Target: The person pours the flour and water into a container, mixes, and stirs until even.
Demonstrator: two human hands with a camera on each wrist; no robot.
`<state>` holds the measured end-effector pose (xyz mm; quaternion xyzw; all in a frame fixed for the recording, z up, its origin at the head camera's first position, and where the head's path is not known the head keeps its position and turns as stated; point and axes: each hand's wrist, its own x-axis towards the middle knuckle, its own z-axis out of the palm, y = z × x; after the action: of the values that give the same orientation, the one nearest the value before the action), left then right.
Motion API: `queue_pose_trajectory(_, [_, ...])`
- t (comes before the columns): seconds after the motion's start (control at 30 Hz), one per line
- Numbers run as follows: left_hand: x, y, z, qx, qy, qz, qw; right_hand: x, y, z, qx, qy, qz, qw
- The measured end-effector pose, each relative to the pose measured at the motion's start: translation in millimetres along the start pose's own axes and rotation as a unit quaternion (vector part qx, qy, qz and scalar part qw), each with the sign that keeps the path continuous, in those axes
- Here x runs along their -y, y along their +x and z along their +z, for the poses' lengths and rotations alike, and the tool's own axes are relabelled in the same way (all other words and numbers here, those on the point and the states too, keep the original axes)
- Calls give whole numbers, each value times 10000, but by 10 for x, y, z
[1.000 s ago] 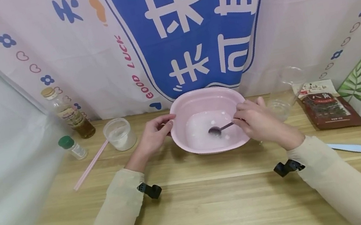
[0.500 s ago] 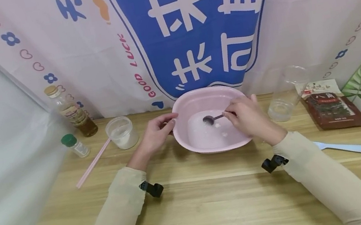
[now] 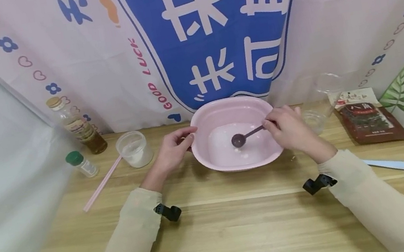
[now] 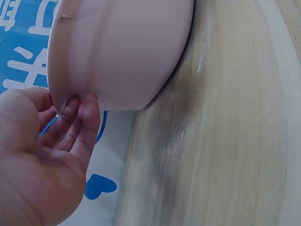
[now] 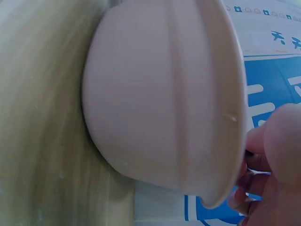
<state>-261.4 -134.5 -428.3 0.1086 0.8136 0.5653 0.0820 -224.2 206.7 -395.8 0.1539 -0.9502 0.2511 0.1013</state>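
we see that the dark spoon [image 3: 242, 138] is held over the inside of the pink basin [image 3: 231, 114], between the left hand [image 3: 174, 150] and the right hand [image 3: 288, 130], nearer to the right one, which pinches the end of its handle. the left hand pinches the basin's rim with thumb and fingers. the spoon's long axis goes slantwise, and its round bowl points leftward and slightly toward the near side of the bench [image 3: 222, 247].

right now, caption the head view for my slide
Left grip on the basin, right grip holding a spoon by its handle.
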Motion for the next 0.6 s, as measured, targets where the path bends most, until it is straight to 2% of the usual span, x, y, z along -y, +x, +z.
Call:
queue_pose_trajectory(0.1, [10, -4, -5, 4, -22, 12, 10000, 24, -8, 38, 267, -68, -66, 9996])
queue_pose_trajectory(0.2, [22, 0, -6, 13, -43, 8, 10000, 37, -12, 71, 328, -200, -84, 9992])
queue_pose_trajectory(0.37, [32, 7, -8, 16, -54, 12, 10000, 40, -9, 87, 154, -226, -103, 9996])
queue_pose_trajectory(0.6, [21, 13, -13, -5, -48, -12, 10000, 28, -4, 88, -177, 8, -221, 9996])
